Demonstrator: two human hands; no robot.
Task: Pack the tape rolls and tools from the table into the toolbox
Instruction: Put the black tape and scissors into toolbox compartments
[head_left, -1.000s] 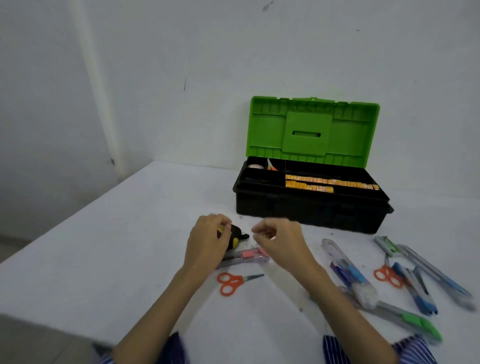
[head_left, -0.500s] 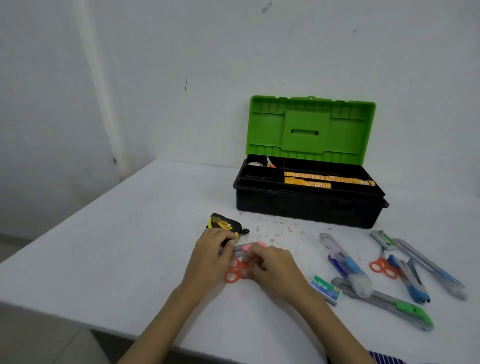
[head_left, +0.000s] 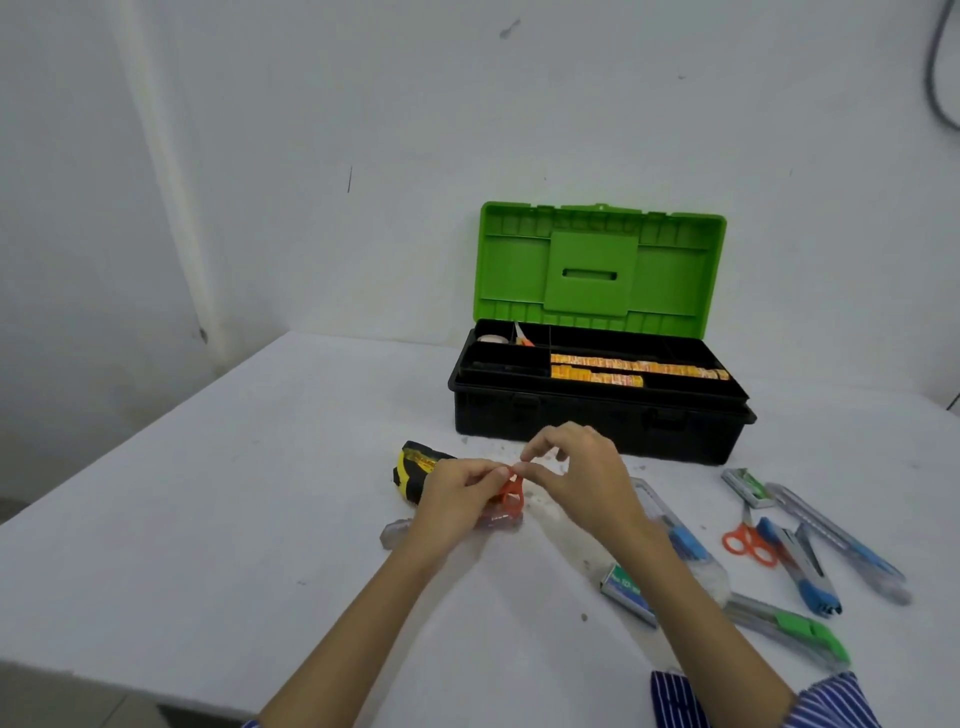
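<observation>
Small orange-handled scissors (head_left: 511, 496) are lifted a little off the table, handles down. My left hand (head_left: 460, 493) grips them from the left and my right hand (head_left: 582, 470) pinches their upper end from the right. Under my hands lies a clear utility knife with a pink slider (head_left: 400, 531). A black and yellow tape measure (head_left: 413, 467) sits just left of my left hand. The black toolbox (head_left: 597, 423) stands behind with its green lid (head_left: 597, 265) open; yellow rulers (head_left: 623, 370) and a tape roll (head_left: 492, 339) lie in its tray.
To the right on the white table lie several utility knives (head_left: 685, 543), a second pair of orange scissors (head_left: 748, 540), a green staple box (head_left: 626, 590), another small box (head_left: 748, 486) and a green-tipped knife (head_left: 800, 626). The table's left edge runs diagonally.
Both hands moved from the tape measure to the orange scissors, took hold of them and lifted them off the table, turning them upright. The tape measure stays on the table.
</observation>
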